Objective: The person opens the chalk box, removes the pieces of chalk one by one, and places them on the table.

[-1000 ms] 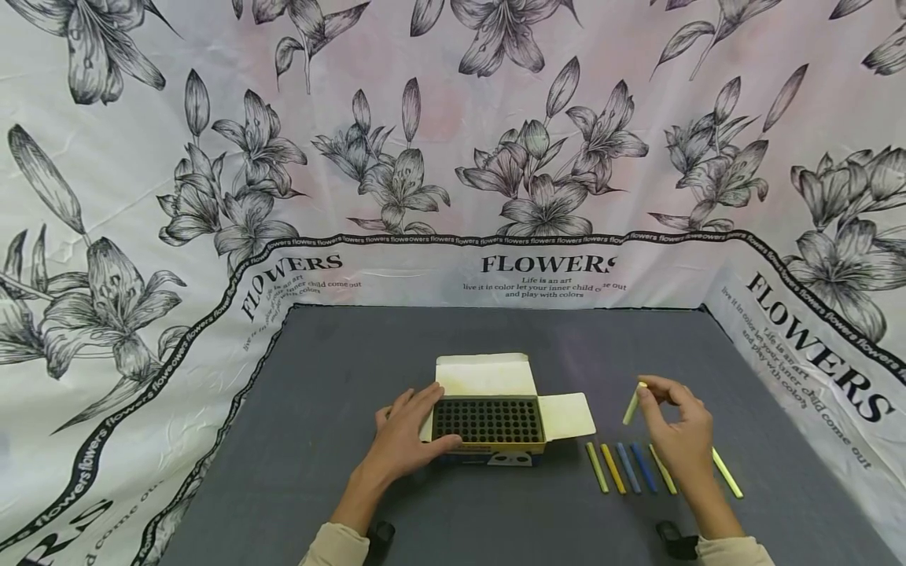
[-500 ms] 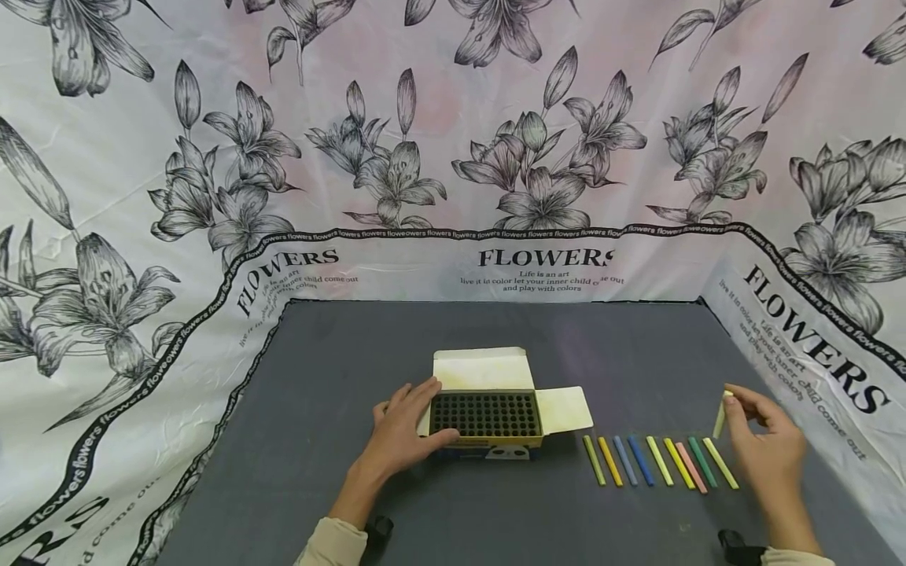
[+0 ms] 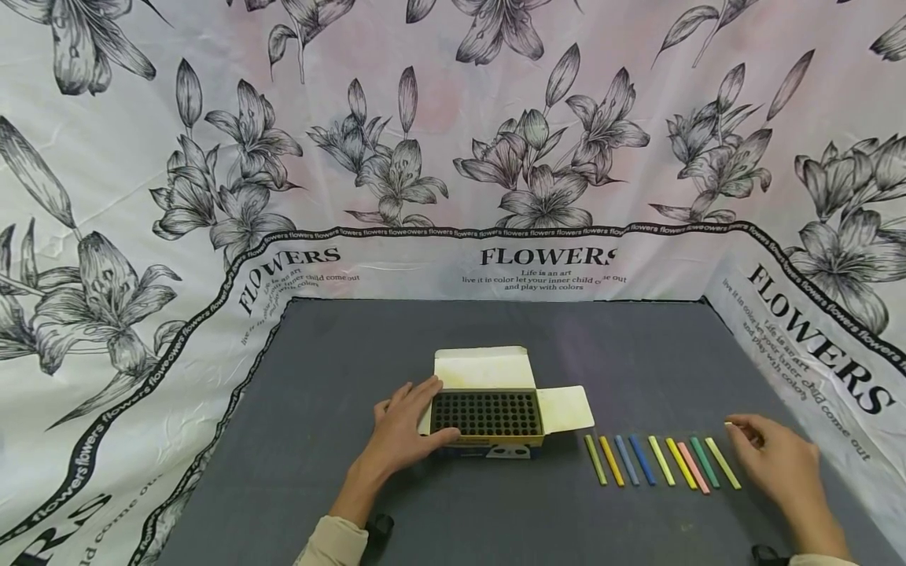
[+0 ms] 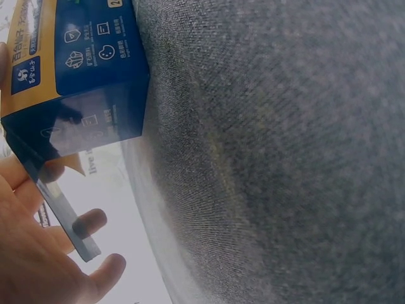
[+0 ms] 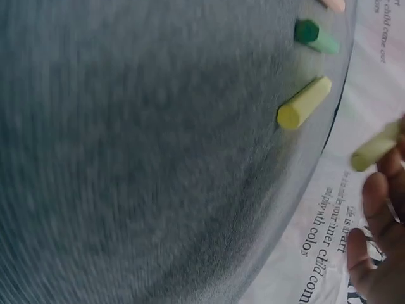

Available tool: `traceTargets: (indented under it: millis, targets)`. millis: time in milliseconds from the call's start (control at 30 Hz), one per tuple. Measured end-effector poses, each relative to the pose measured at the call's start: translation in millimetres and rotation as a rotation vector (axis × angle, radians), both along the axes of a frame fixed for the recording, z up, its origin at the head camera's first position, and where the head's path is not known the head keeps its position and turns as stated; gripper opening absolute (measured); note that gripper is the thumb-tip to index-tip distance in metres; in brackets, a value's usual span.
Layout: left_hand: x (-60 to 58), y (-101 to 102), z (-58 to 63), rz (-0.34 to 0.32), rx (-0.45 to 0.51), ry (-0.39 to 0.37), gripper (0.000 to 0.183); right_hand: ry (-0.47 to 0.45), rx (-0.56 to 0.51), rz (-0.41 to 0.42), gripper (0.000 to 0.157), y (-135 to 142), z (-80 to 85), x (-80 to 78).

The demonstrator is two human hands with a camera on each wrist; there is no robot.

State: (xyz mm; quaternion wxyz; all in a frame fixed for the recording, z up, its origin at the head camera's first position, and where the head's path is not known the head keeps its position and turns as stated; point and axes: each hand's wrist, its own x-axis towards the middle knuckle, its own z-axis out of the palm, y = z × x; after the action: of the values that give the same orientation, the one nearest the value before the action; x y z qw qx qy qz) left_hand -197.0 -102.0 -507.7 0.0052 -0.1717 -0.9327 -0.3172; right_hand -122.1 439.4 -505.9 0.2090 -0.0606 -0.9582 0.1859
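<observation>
An opened chalk box [image 3: 488,440], blue and yellow with a black holed insert, stands mid-table with its pale flaps folded out. My left hand [image 3: 405,428] holds its left side, thumb along the front edge and fingers over the left flap. In the left wrist view, several fingertips [image 4: 107,269] show past that flap. At the right end of a chalk row, my right hand [image 3: 778,460] pinches a pale yellow chalk stick [image 5: 374,150], raised off the table. Nearest to it lies a light yellow-green chalk [image 3: 723,463], then a green chalk [image 3: 705,462] and a pink chalk [image 3: 693,468].
Further left in the row lie a yellow chalk [image 3: 681,463], blue sticks such as the dark blue chalk [image 3: 642,461], and an orange-yellow chalk [image 3: 612,461]. The grey tabletop [image 3: 340,354] is bordered by a white flower-printed sheet [image 3: 425,271].
My right hand has moved rightward past the row's end, then lowered nearer the table, still pinching the pale yellow chalk stick. My left hand has stayed on the box.
</observation>
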Motion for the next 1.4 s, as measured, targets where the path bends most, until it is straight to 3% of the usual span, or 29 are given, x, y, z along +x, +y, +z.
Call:
traceTargets:
  millis: [167,400,733,1000,1400]
  targets:
    - [-0.2,-1,2.0,0.003,0.002,0.001,0.087,-0.303,0.046,0.024,0.031,12,2.5,-8.4]
    - [-0.2,-1,0.6,-0.007,-0.001,0.008,0.086,-0.502,0.037,0.041,0.040,22,1.8,-16.0]
    - [1.0,-2,1.8,-0.010,0.015,0.006,0.085,-0.492,0.059,0.012,0.033,23,-5.8,-16.8]
    - [1.3,-2,3.1,-0.023,0.022,-0.008,0.085,-0.555,0.047,0.003,0.039,22,-3.6,-16.1]
    - [1.4,-2,5.1,-0.052,0.007,-0.026,0.086,-0.446,0.035,-0.033,0.043,18,3.0,-10.5]
